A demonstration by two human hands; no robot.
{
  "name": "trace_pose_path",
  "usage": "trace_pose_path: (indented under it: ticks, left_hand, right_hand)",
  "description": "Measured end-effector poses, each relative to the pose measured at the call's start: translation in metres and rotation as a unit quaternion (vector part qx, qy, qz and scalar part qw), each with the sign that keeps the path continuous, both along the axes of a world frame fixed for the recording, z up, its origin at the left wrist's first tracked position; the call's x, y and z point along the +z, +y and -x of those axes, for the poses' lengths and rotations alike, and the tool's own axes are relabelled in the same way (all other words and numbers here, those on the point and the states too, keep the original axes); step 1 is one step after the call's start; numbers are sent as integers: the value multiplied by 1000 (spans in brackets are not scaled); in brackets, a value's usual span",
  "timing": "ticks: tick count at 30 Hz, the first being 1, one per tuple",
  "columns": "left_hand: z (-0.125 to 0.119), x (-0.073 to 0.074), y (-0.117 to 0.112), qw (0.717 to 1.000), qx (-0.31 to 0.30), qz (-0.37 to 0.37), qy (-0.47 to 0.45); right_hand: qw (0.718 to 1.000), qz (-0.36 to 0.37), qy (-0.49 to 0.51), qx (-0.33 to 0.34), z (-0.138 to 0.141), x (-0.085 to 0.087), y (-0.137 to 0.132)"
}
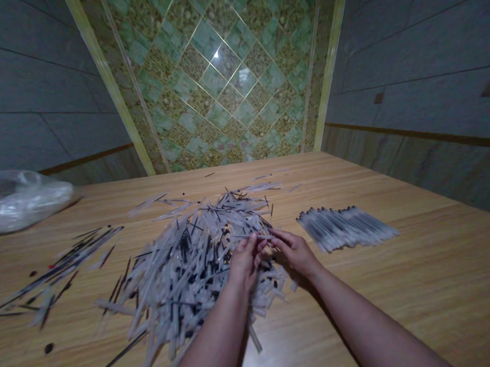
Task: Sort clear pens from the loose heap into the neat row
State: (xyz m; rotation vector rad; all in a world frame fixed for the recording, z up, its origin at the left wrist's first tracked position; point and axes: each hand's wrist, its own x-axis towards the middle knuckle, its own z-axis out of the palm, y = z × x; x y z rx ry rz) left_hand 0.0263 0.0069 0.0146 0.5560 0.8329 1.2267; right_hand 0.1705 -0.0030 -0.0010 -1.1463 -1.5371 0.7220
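My left hand (247,257) pinches a thin translucent pen barrel (238,237) between thumb and fingers. At the other end of the barrel, the fingertips of my right hand (295,251) are closed; a small part between them is too blurred to make out. Below and left of both hands spreads a big loose pile of clear pen barrels (172,283), mixed with black refills and small black parts. To the right of my right hand, a neat row of filled pens (344,227) lies side by side, their black ends pointing away from me.
A clear plastic bag (23,199) rests at the table's left edge. Dark thin refills (82,253) lie scattered at the left, with a black cap (49,348) nearer to me. The wooden table (428,288) ends at a tiled wall (225,90).
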Motion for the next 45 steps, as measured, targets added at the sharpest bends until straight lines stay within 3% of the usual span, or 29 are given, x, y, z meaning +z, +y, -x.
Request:
trace_pose_path:
  ticks: [3,7,11,14,18,21,24,36,45]
  left_hand:
    - [5,-2,3,998,35,13,-59]
    - [10,-5,7,996,44,20,-77]
    - [10,-6,8,996,41,15,-82]
    - [9,-3,8,994,50,13,-96]
    - [7,-1,6,993,48,1,-105]
    - [6,-2,5,995,36,-9,-95]
    - [5,-3,4,996,33,-15,-86]
    - [-1,1,-2,998,25,-6,-60]
    - [-1,-1,-4,998,22,-1,-51]
  right_hand:
    - [994,5,-111,6,-5,-3,1]
    - [948,35,-315,7,-7,-6,0]
    - [920,45,-390,5,-2,-5,-3]
    - [939,52,-341,2,-4,-4,-3]
    - [994,66,-87,-21,-9,-3,3]
    - [991,80,104,-31,-8,0,6]
    - [979,78,185,-24,-6,3,7]
    - [973,70,219,-22,-2,1,8]
    - [987,49,151,-30,-4,2,6]
